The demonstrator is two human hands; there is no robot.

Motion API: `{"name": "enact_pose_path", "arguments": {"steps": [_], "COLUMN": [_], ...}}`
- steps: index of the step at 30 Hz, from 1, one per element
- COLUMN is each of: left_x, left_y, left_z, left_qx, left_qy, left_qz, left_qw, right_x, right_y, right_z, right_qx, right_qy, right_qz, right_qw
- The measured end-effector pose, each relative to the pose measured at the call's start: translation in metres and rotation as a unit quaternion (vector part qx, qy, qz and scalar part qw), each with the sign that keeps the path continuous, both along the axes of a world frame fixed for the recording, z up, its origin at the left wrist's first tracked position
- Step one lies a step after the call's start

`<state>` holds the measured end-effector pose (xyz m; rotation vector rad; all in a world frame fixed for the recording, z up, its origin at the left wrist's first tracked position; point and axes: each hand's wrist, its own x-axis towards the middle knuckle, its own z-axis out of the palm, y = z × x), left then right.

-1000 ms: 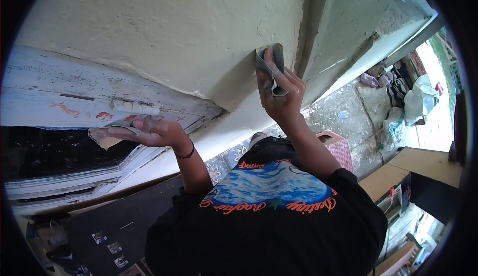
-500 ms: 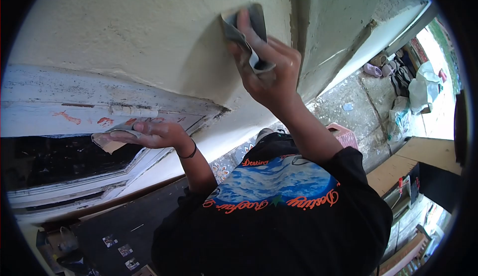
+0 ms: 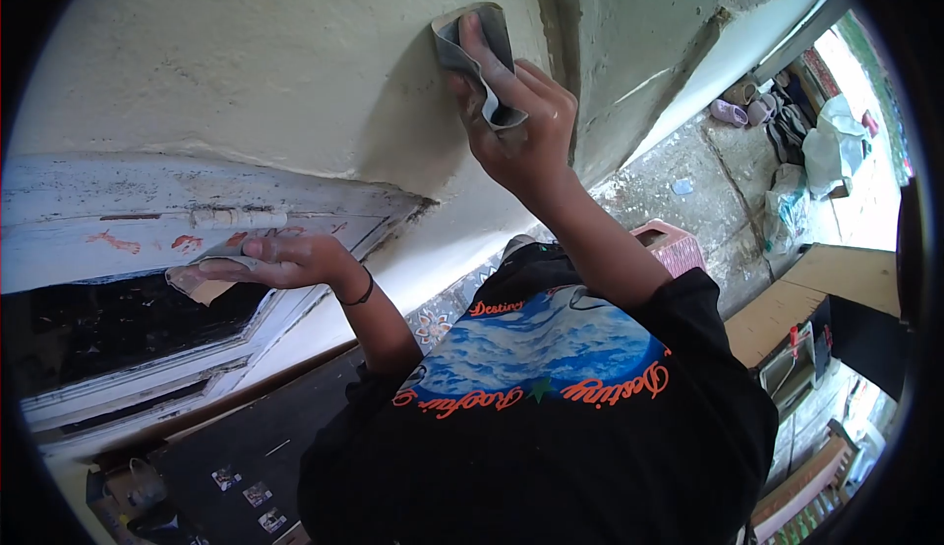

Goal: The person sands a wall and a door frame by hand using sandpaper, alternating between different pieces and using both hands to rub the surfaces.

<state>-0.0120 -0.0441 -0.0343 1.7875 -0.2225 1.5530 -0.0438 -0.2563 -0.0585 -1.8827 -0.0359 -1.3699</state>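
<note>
My right hand [image 3: 516,122] presses a folded sheet of grey sandpaper [image 3: 492,39] to the cream plastered wall [image 3: 295,63], with the thumb and fingers bent around it. My left hand [image 3: 280,260] pinches another piece of sandpaper [image 3: 202,280], its brownish side partly showing, in front of the white window frame [image 3: 118,186]. Whitish dust coats the fingers of both hands. Most fingertips of the right hand are hidden behind its sheet.
A dark table [image 3: 226,447] stands at lower left, under the window. On the right are a pink plastic basket [image 3: 674,245], shoes [image 3: 733,113] and plastic bags [image 3: 836,147] on the concrete floor. Wooden furniture [image 3: 846,294] stands at right.
The view has shifted slightly, so the wall and both hands sit a little further left. My right hand still has its sandpaper at the wall; both grips look the same.
</note>
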Motion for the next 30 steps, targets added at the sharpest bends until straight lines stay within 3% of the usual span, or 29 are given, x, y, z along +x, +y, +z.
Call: {"name": "enact_pose_path", "arguments": {"steps": [1, 5, 7, 10, 13, 17, 20, 22, 25, 28, 30], "left_x": [0.001, 0.003, 0.004, 0.005, 0.011, 0.011, 0.004, 0.006, 0.009, 0.008, 0.006], "left_y": [-0.001, 0.001, 0.0, 0.002, 0.012, 0.017, 0.002, 0.008, 0.011, 0.011, 0.01], "left_z": [0.0, -0.002, -0.004, -0.003, -0.006, -0.007, -0.002, -0.006, -0.006, -0.005, -0.003], "left_qx": [-0.003, 0.013, 0.017, 0.039, 0.059, 0.074, 0.05, 0.046, 0.036, 0.039, 0.043], "left_qy": [0.001, 0.002, -0.002, -0.015, -0.028, -0.026, -0.023, -0.013, -0.021, -0.028, -0.029], "left_qz": [-0.001, 0.028, 0.028, 0.03, 0.025, 0.033, 0.048, 0.035, 0.021, 0.026, 0.029], "left_qw": [1.0, 1.0, 0.999, 0.999, 0.998, 0.996, 0.997, 0.998, 0.999, 0.999, 0.998], "right_x": [0.0, -0.012, -0.025, -0.024, -0.016, -0.025, -0.026, -0.019, -0.016, -0.024, -0.024], "right_y": [-0.001, 0.004, 0.013, 0.016, 0.014, 0.01, 0.013, 0.012, 0.013, 0.009, 0.012], "right_z": [0.001, -0.089, -0.084, -0.024, -0.022, -0.117, -0.112, -0.053, -0.036, -0.103, -0.115], "right_qx": [0.003, -0.009, 0.021, -0.023, -0.011, -0.007, 0.0, -0.024, -0.003, 0.003, 0.017], "right_qy": [0.001, 0.019, 0.113, 0.116, 0.068, 0.102, 0.104, 0.088, 0.075, 0.109, 0.095], "right_qz": [-0.005, -0.013, -0.019, 0.042, 0.044, -0.018, -0.016, 0.024, 0.035, -0.022, -0.04], "right_qw": [1.0, 1.0, 0.993, 0.992, 0.997, 0.995, 0.994, 0.996, 0.997, 0.994, 0.995]}}
